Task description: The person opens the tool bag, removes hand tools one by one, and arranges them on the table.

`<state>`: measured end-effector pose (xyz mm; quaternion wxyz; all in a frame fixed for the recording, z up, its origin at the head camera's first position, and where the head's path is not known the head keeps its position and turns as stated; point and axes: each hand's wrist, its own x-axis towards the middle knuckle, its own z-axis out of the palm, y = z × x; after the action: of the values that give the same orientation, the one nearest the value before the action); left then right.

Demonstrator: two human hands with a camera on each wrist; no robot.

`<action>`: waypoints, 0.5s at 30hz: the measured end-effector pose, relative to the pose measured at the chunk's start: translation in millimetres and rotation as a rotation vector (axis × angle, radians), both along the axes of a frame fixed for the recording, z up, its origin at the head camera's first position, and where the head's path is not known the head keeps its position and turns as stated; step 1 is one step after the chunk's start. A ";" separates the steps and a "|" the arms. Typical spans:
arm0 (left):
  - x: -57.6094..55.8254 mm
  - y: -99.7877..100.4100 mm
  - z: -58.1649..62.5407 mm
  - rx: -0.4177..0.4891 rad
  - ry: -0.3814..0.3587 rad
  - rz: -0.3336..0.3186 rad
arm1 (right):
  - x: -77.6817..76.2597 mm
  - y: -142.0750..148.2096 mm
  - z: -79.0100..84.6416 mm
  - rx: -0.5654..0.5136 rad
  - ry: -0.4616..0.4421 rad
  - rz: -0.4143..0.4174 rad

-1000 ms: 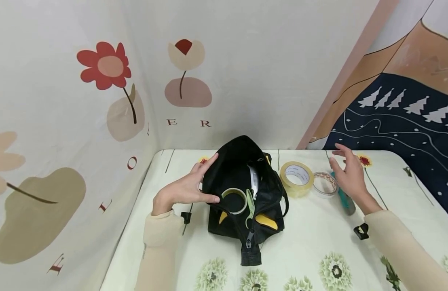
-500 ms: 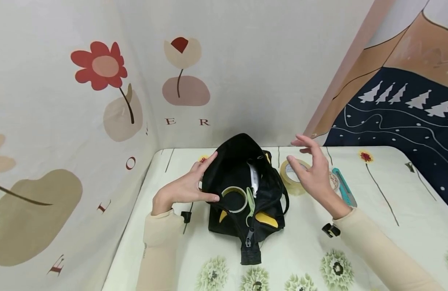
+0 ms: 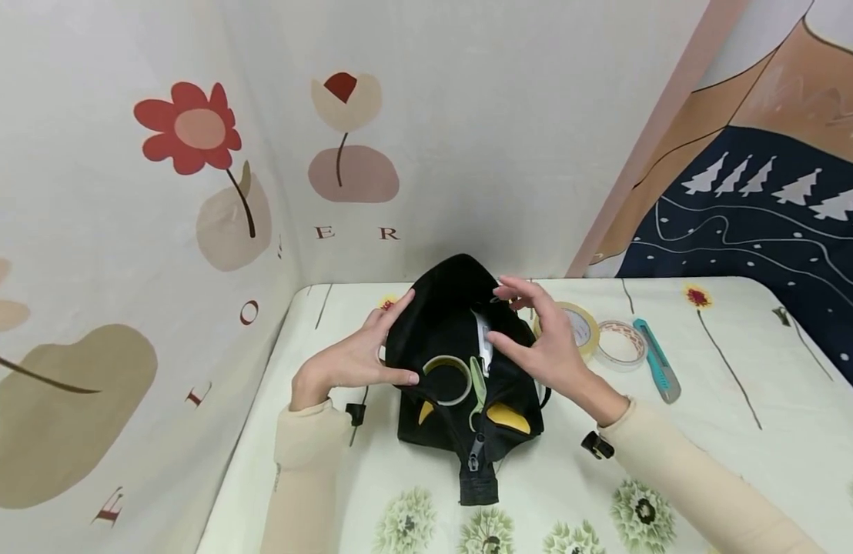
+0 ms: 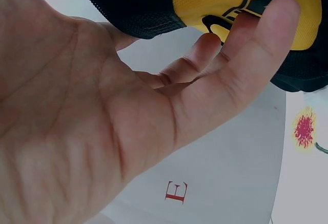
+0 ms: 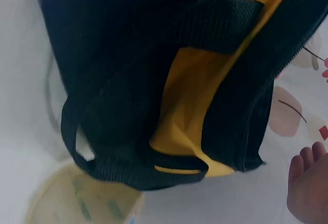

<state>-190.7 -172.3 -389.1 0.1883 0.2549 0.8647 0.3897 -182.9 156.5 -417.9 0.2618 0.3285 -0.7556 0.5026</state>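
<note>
Head view: left hand [image 3: 353, 355] grips the black bag [image 3: 435, 312], right hand [image 3: 553, 350] loosely spread over it.

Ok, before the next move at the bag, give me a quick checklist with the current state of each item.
1. Black bag mouth open: ok.
2. Left hand on the bag's left side: ok.
3. Right hand free: ok, nothing shows in it.
4. Right hand touching the bag: cannot tell; it overlaps the right edge in the head view.
5. All loose items inside: not ok; the wide tape roll, thin tape roll and teal cutter lie on the table.
6. Cutter blade retracted: cannot tell; too small.
</note>
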 end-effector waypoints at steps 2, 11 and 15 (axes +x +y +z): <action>0.3 0.1 -0.8 0.002 -0.004 0.003 | 0.3 -3.9 -1.3 0.008 -0.008 0.032; 0.8 0.4 0.9 -0.006 -0.001 0.016 | -2.5 -22.8 2.4 0.050 -0.079 0.123; 0.5 0.7 -0.4 -0.017 0.000 0.012 | -6.5 -30.5 1.6 0.103 -0.146 0.135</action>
<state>-190.2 -171.6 -389.5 0.1879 0.2481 0.8696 0.3833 -189.3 125.9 -416.3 0.1544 0.3541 -0.7738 0.5020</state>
